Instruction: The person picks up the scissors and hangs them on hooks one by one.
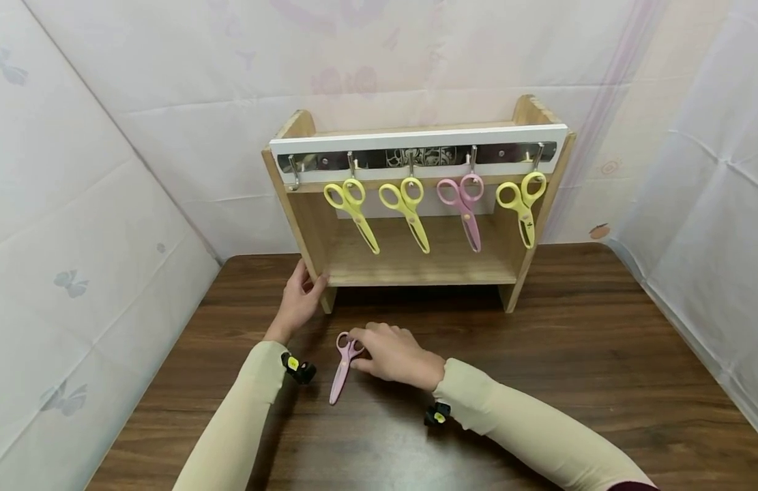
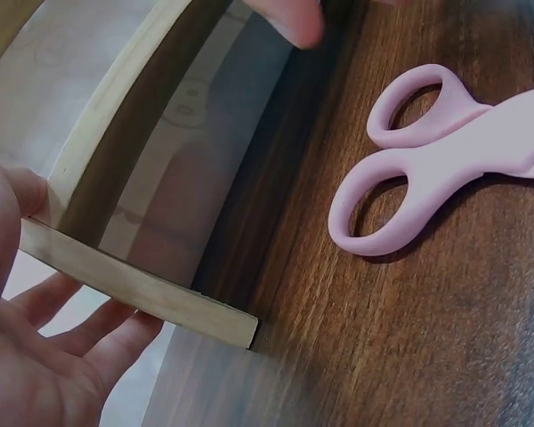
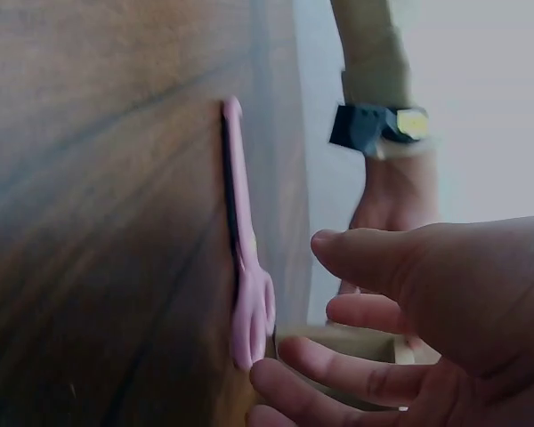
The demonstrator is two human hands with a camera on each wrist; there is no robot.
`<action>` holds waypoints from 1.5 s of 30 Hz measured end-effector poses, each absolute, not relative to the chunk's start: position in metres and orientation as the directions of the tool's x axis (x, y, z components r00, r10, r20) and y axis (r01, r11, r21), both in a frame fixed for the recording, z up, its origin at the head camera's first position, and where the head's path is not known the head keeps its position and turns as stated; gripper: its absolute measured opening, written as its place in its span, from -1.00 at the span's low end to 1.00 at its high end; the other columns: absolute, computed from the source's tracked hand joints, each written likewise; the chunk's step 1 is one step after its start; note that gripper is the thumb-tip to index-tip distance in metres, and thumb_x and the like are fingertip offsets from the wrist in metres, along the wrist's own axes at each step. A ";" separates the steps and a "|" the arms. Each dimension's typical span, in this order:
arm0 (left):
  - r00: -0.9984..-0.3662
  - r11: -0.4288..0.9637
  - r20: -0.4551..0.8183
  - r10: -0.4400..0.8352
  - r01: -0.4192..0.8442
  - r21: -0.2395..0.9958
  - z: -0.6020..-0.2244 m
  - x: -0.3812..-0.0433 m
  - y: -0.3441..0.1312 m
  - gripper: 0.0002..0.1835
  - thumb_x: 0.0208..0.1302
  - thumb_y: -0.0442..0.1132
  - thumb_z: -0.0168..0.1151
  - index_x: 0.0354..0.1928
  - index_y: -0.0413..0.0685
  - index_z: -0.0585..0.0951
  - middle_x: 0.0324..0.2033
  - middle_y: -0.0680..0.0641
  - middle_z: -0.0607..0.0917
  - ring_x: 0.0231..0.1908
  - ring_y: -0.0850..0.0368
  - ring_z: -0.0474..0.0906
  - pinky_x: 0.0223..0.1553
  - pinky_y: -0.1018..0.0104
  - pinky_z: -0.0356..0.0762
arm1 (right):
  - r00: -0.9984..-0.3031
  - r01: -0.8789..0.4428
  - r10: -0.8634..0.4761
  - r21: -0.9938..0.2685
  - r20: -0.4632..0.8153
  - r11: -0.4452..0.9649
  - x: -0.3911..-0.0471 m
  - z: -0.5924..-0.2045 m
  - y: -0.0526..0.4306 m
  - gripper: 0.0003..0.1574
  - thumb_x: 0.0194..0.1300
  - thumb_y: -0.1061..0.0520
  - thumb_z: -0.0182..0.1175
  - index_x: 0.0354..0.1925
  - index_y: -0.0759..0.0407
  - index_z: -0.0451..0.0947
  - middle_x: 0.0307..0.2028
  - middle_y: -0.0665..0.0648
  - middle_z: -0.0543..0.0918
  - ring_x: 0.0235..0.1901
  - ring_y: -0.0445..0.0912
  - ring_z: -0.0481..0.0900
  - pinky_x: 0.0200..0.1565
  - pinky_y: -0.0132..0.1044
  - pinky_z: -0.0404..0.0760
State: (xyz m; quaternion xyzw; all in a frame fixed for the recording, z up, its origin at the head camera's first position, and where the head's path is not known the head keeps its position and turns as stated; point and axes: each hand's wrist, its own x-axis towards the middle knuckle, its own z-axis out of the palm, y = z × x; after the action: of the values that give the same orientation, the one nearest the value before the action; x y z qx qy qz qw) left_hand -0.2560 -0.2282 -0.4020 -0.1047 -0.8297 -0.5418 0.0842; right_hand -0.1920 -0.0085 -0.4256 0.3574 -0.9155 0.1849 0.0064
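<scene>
My left hand [image 1: 297,303] grips the lower left side panel of a small wooden rack [image 1: 421,273]; in the left wrist view the thumb lies on one side and fingers on the other. Flat on the table lies a pair of pink scissors [image 1: 340,378], blades toward me. Beside its handles is my right hand [image 1: 391,351], thumb and fingers spread. In the right wrist view the fingertips are close to the finger loops of the scissors [image 3: 240,205], not closed round them. The left wrist view shows both loops of the scissors [image 2: 436,165] clearly.
A metal hook strip [image 1: 366,159] runs along the rack's white front board. Hanging from it are yellow scissors [image 1: 357,211], more yellow scissors [image 1: 409,208], pink scissors [image 1: 467,208] and yellow scissors [image 1: 524,204] at the right. Patterned sheets [image 1: 170,88] surround the dark wooden table [image 1: 600,354].
</scene>
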 end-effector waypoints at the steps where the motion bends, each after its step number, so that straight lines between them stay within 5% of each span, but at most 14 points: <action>1: -0.963 0.396 0.257 0.084 0.269 0.878 -0.400 -0.254 -0.228 -0.44 0.56 -0.31 0.09 0.51 -0.21 0.25 0.35 -0.41 0.45 0.28 -0.34 0.46 0.21 -0.21 0.49 | -0.742 -0.661 -0.655 -0.324 0.142 0.677 -0.190 -0.427 -0.011 -0.59 0.33 -0.13 0.41 0.10 -0.11 0.65 -0.20 -0.03 0.66 -0.26 -0.09 0.64 -0.50 -0.20 0.55; 19: -0.958 0.394 0.269 0.103 0.288 0.873 -0.402 -0.257 -0.228 -0.42 0.56 -0.32 0.08 0.53 -0.22 0.21 0.35 -0.41 0.44 0.27 -0.33 0.46 0.21 -0.20 0.49 | -0.723 -0.684 -0.681 -0.261 0.115 0.681 -0.179 -0.448 -0.043 -0.83 0.32 -0.11 0.41 -0.21 -0.13 0.66 -0.33 -0.13 0.62 -0.37 -0.15 0.61 -0.63 -0.23 0.44; 45: -0.958 0.393 0.267 0.099 0.285 0.874 -0.414 -0.268 -0.233 -0.41 0.56 -0.31 0.07 0.54 -0.22 0.20 0.38 -0.40 0.41 0.26 -0.33 0.46 0.20 -0.20 0.50 | -0.751 -0.654 -0.654 -0.244 0.091 0.716 -0.175 -0.453 -0.036 -0.76 0.27 -0.19 0.43 -0.27 -0.16 0.63 -0.25 -0.06 0.60 -0.34 -0.12 0.61 -0.56 -0.19 0.49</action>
State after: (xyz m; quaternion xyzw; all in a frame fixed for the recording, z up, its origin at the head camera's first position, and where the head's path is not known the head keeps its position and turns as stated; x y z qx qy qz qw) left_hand -0.2684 -0.2332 -0.4140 -0.1155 -0.8301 -0.5387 0.0861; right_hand -0.1746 -0.0358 -0.4527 0.3530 -0.9264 0.1314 -0.0007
